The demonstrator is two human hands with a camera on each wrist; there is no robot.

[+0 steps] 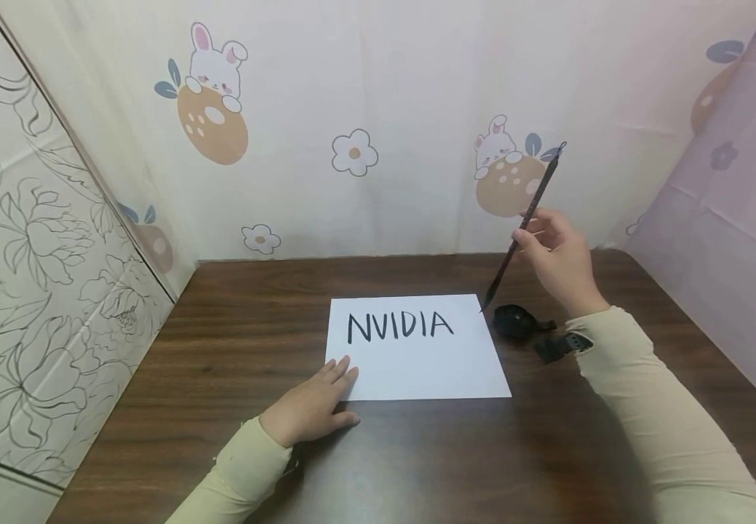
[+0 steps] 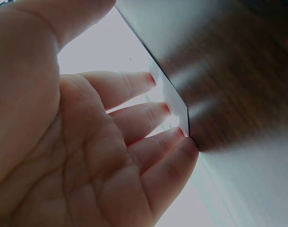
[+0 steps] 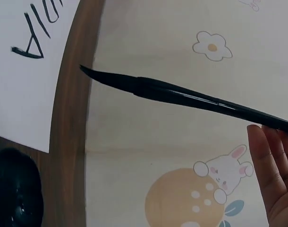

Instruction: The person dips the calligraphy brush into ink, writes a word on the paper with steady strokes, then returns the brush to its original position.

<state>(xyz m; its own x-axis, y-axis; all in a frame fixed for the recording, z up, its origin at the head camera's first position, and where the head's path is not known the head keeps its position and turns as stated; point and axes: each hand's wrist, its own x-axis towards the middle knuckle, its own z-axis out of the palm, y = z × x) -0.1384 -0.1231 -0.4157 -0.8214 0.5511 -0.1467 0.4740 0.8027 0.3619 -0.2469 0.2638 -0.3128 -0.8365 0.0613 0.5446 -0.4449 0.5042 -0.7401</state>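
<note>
My right hand (image 1: pixel 557 255) pinches a dark writing brush (image 1: pixel 524 222) midway along its handle, its tip pointing down by the paper's upper right corner. In the right wrist view the brush's (image 3: pixel 177 94) black bristles come to a slightly bent point, clear of the page. A white sheet of paper (image 1: pixel 417 371) lies on the table with NVIDIA lettered in black across its upper half. On the paper's lower left edge rest the fingers of my left hand (image 1: pixel 312 404), spread and fairly straight; the left wrist view shows its palm (image 2: pixel 87 156) and fingertips at the edge.
Right of the paper sits a small black ink dish (image 1: pixel 514 322) with a short handle, below my right hand. A dark strap (image 1: pixel 557 348) is at my right wrist. The brown wooden table (image 1: pixel 233 327) meets a printed curtain (image 1: pixel 404 87) behind and a floral panel at left.
</note>
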